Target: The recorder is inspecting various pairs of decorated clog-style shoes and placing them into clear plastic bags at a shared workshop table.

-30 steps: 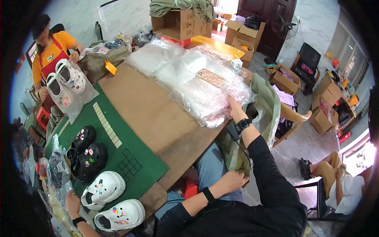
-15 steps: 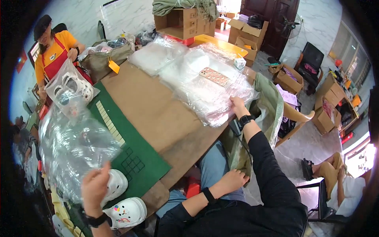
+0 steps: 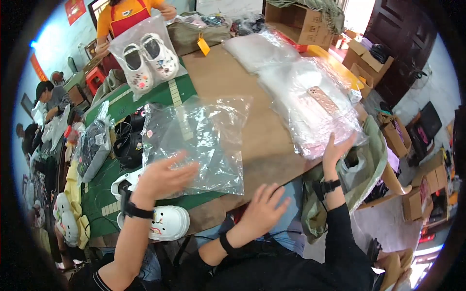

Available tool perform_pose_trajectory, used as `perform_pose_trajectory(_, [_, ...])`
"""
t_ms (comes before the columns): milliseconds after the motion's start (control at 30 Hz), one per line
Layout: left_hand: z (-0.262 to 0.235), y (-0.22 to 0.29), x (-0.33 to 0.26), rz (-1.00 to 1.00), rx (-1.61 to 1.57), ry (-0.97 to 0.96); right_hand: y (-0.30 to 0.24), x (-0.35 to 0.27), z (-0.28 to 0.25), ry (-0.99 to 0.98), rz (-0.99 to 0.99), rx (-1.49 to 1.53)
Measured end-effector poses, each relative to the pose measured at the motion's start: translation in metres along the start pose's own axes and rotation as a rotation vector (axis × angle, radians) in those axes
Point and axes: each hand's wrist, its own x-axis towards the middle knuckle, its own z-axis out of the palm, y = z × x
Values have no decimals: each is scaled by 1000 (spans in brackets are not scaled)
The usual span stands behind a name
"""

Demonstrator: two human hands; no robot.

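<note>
My left hand (image 3: 262, 208) hovers over my lap in front of the table edge, its fingers spread and nothing in it. At the near corner of a stack of clear plastic bags (image 3: 301, 104), my right hand (image 3: 338, 150) is open, thumb up and fingers apart, touching or just beside the bags. A patterned pink-and-brown phone case or phone (image 3: 323, 99) rests on the stack. To the left, another person's hand (image 3: 167, 177) reaches over a clear plastic bag (image 3: 208, 145) spread on the green mat (image 3: 194, 199). White clogs with charms (image 3: 167, 223) lie beneath that forearm.
A person in a red apron (image 3: 128, 22) holds bagged white clogs (image 3: 150, 63) across the table. Black clogs (image 3: 128, 140) and a bagged grey item (image 3: 94, 150) lie on the mat. A green sack (image 3: 371, 169) hangs right of my legs. Brown board (image 3: 208, 72) covers the tabletop's middle.
The view has swung left. My left hand has left the green sack's edge and opened. My right hand has opened at the bag stack. The other person's clear bag now lies flatter across the mat.
</note>
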Motion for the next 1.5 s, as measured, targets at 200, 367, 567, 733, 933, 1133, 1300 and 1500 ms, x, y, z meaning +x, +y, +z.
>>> perform_pose_trajectory(200, [-26,-34,-25,-403,358,17,-107,-54,-25,-938,-331,561])
perform_pose_trajectory(367, [-25,-59,-49,-770,646,-16,-155,-94,-27,-1221,-782,562])
perform_pose_trajectory(567, [-5,-63,-68,-772,446,-153,-163,-130,-16,-1299,-635,441])
perform_pose_trajectory(733, [4,-57,-63,-687,458,-83,-160,-139,-3,-1120,-363,225])
perform_pose_trajectory(933, [1,-54,-58,-694,313,-150,-168,-135,9,-1128,625,900])
perform_pose_trajectory(1133, [-28,-60,-64,-664,550,155,-166,-110,24,-1270,819,1115])
perform_pose_trajectory(1300, [-64,-91,-73,-1102,862,273,-150,-79,26,-1175,909,1437])
perform_pose_trajectory(1500, [-68,-91,-87,-1150,787,40,-140,-74,19,-1215,1169,1451])
